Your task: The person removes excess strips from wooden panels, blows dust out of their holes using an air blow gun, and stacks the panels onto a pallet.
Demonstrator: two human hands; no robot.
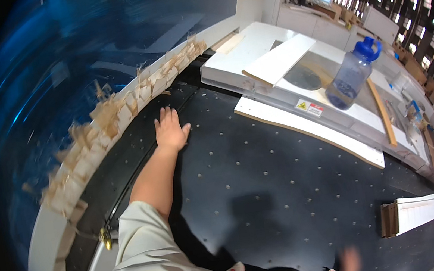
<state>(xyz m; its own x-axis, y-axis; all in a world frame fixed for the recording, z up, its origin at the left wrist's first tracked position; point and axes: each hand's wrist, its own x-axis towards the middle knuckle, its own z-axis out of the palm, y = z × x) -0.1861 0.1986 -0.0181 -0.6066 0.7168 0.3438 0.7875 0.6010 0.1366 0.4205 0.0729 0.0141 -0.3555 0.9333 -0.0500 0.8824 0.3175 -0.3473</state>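
Observation:
My left hand [171, 131] rests with its fingers stretched out on the black table [243, 165], which is dotted with small pale studs. It lies close to the table's left side and holds nothing. At the lower edge, my right hand [347, 267] is low over the near part of the same table. Motion smears its fingers, and whether it holds anything cannot be made out. A long white strip of board [309, 130] lies along the table's far side. Toward the right, a small stack of white profiled pieces with brown ends [415, 214] sits on the table.
A blue see-through panel [122, 43] borders the left, its frame lined with ragged tan tape [111, 119]. Beyond the table, a white ledge [255, 53] carries a white board [281, 59], a water bottle with a blue lid [351, 77] and a wooden strip [382, 113].

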